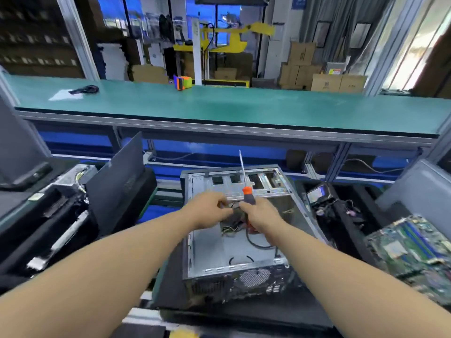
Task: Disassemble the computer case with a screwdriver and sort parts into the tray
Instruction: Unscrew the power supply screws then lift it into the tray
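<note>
Green matting covers the long workbench (219,103) behind everything, but the work happens lower down, around the opened computer case (234,240), which lies on its side right in front of the person with the fan grille toward them. Most of its inside is already bare metal; only some loose cables (253,242) remain near the middle.

Just over those cables the two hands meet. The left hand (210,209) has its fingers curled on a small silver metal part (234,196) at the drive cage. The right hand (262,213) grips the screwdriver (246,189) by its black and orange handle, with the shaft pointing up and away from the case, so the tip is not on any screw now. It also seems to pinch the same part or a cable, but the fingers hide this.

I think the step is to free this bracket or the wires behind it. To do it well, the person should first check that no screw holds it, keep the left hand steady on the part, and pull it straight, not twisting. The raised tip should stay away from the face and arm.

Right of the case a green motherboard (415,247) lies in a dark tray (346,230), and a black side panel (117,176) leans to the left of the case. Beyond the bench, cardboard boxes (324,79) are stacked.
</note>
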